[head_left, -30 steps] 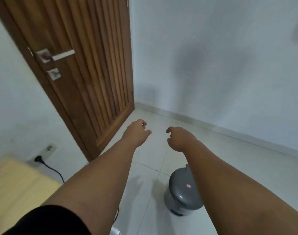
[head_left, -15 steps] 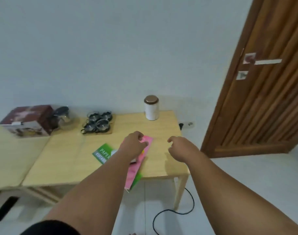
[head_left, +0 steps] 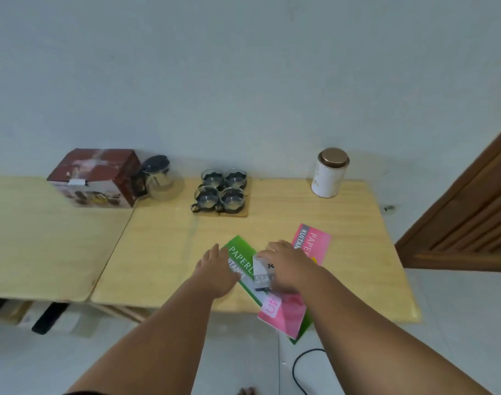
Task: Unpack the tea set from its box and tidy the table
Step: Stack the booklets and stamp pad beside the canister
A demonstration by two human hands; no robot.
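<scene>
The dark red tea set box (head_left: 95, 178) stands at the back where the two tables meet. A glass teapot (head_left: 159, 178) with a dark lid is right beside it. Several glass cups (head_left: 220, 189) are grouped on a wooden coaster (head_left: 240, 213). Near the front edge lie a green booklet (head_left: 239, 252) and a pink booklet (head_left: 314, 240), crossed and hanging over the edge. My left hand (head_left: 217, 269) lies flat and open at the green booklet's left edge. My right hand (head_left: 286, 269) is curled over a small grey box (head_left: 262, 276) on top of the booklets.
A white canister (head_left: 330, 173) with a copper lid stands at the back right of the light wooden table (head_left: 357, 252). A second table (head_left: 44, 238) adjoins on the left. A wooden door (head_left: 471, 218) is at the right. A black cable (head_left: 297, 369) runs over the floor.
The view swung from the door and a floor bin to the table. Both hands came down onto the booklets, and my right hand now covers the small grey box.
</scene>
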